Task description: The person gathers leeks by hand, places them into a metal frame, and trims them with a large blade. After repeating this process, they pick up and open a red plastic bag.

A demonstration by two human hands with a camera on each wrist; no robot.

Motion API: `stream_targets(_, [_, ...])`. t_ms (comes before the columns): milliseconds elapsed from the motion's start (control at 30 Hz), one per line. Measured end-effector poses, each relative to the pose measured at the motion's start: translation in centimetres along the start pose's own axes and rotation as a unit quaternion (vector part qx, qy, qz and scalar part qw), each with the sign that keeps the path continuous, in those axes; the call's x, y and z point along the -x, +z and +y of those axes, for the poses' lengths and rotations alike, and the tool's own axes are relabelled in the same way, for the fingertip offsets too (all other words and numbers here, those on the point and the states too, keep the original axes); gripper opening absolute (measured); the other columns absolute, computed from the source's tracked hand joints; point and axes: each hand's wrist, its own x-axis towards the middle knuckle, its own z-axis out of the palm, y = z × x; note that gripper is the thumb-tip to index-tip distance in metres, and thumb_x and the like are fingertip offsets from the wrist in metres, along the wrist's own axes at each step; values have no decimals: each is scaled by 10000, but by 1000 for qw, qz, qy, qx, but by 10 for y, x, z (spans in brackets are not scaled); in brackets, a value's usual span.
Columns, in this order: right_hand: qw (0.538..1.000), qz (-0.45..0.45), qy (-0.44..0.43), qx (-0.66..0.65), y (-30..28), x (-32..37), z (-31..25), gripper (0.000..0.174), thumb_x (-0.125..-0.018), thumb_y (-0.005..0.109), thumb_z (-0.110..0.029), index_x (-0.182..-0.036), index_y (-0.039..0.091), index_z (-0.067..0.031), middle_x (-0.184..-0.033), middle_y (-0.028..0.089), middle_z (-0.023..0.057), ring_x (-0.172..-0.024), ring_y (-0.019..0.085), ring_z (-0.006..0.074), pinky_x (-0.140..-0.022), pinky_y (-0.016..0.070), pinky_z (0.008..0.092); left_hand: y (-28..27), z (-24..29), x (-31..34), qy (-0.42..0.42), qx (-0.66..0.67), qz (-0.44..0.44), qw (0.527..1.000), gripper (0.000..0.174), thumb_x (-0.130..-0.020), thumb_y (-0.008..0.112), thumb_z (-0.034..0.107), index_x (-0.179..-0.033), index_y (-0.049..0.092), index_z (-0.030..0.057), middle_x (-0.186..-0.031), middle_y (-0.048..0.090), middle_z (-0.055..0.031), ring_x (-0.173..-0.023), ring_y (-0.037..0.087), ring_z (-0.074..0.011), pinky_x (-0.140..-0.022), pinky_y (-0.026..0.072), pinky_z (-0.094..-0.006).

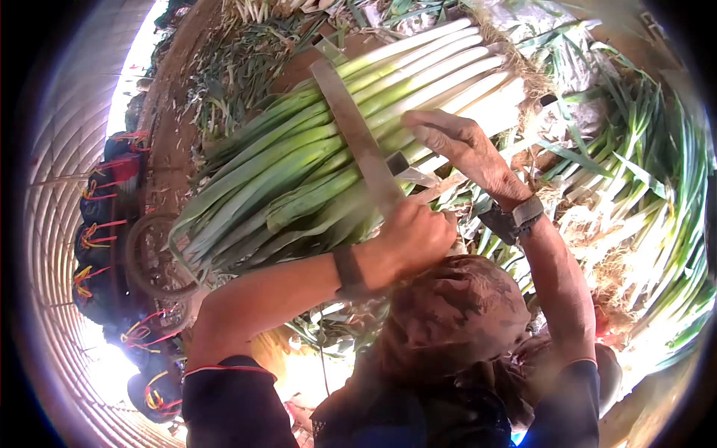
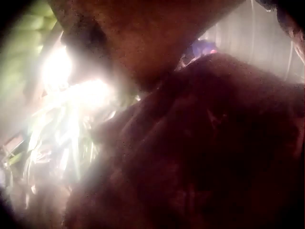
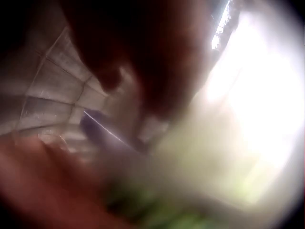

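Note:
Long leeks lie in a thick bundle, green leaves to the left and white stems with roots to the upper right. Across them slants a long flat metal blade. My left hand is closed in a fist round its near end. Beside the white stems is my right hand, its fingers extended; contact with the stems cannot be told. In the right wrist view, blurred fingers hang near a thin bright edge. Dark, blurred surfaces fill most of the left wrist view, hiding what the hand holds.
More leeks lie in a heap at the right. Leaf scraps cover the ground at the upper left. Dark bundles with red and yellow ties line the left side. Rounded camouflage-patterned fabric is below my hands.

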Motion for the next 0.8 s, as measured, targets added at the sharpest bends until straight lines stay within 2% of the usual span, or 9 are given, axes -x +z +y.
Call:
stream_targets(100, [993, -70, 27, -94, -1, -4, -6, 700, -957, 493, -587, -1421, 488, -63, -1427, 500, 159, -1373, 399, 276, -1157, 296, 409, 16, -8, -8, 56, -6, 38, 998, 151, -753, 628, 213, -708, 613, 69, -596, 626, -93, -593, 653, -281, -551, 490, -408])
stream_targets(200, [990, -63, 86, -93, 23, 2, -17, 803, -920, 510, -649, -1472, 409, -74, -1461, 445, 170, -1380, 388, 259, -1141, 336, 372, 21, -8, -9, 63, 0, 39, 997, 167, -771, 626, 227, -703, 622, 74, -587, 620, -80, -570, 644, -275, -567, 502, -388])
stream_targets(333, [976, -184, 21, -118, 14, -10, -7, 994, -842, 416, -804, -1535, 268, -107, -1550, 296, 204, -1454, 231, 365, -1182, 248, 497, 14, -5, -13, 39, 25, 69, 997, 182, -783, 637, 247, -721, 624, 76, -560, 600, -80, -514, 619, -263, -575, 503, -387])
stream_targets(367, [976, -190, 24, -107, 16, -16, 11, 921, -905, 346, -761, -1520, 291, -77, -1540, 326, 196, -1439, 273, 347, -1189, 223, 431, 10, -4, -13, 39, 27, 81, 996, 162, -782, 625, 221, -711, 611, 76, -549, 592, -82, -495, 606, -248, -543, 486, -396])
stream_targets(467, [982, -156, 19, -100, 5, -15, 18, 935, -901, 271, -779, -1522, 269, -79, -1538, 334, 185, -1424, 311, 330, -1188, 232, 481, 11, 0, -12, 19, 39, 123, 991, 139, -783, 601, 185, -703, 603, 70, -532, 582, -79, -471, 587, -237, -501, 462, -405])
stream_targets(533, [982, -153, 5, -109, -15, -5, 4, 925, -899, 360, -754, -1503, 308, -55, -1505, 391, 179, -1390, 375, 326, -1166, 283, 464, 24, 1, -15, -71, 128, 73, 987, 129, -744, 603, 177, -675, 645, 77, -555, 612, -101, -511, 609, -272, -529, 490, -417])
stream_targets(667, [975, -187, 116, -30, -86, 44, -6, 656, -962, 522, -544, -1418, 480, -74, -1360, 563, 118, -1247, 536, 242, -1055, 428, 383, 40, -6, -11, 10, 130, 212, 968, 151, -754, 602, 182, -647, 616, 75, -560, 588, -140, -511, 580, -320, -530, 452, -462])
stream_targets(700, [977, -156, 143, 8, -105, 70, -4, 616, -964, 528, -530, -1403, 505, -99, -1355, 568, 99, -1226, 546, 230, -1038, 442, 380, 29, -7, -9, -9, 141, 141, 980, 163, -738, 615, 203, -628, 606, 83, -566, 576, -158, -526, 569, -334, -534, 426, -489])
stream_targets(800, [959, -25, 260, 109, -160, 172, 35, 559, -949, 553, -524, -1354, 572, -139, -1338, 587, 52, -1167, 569, 209, -978, 493, 396, 21, -4, -5, 6, 114, 179, 977, 92, -762, 671, 188, -774, 631, 106, -518, 545, -105, -500, 541, -353, -551, 424, -468])
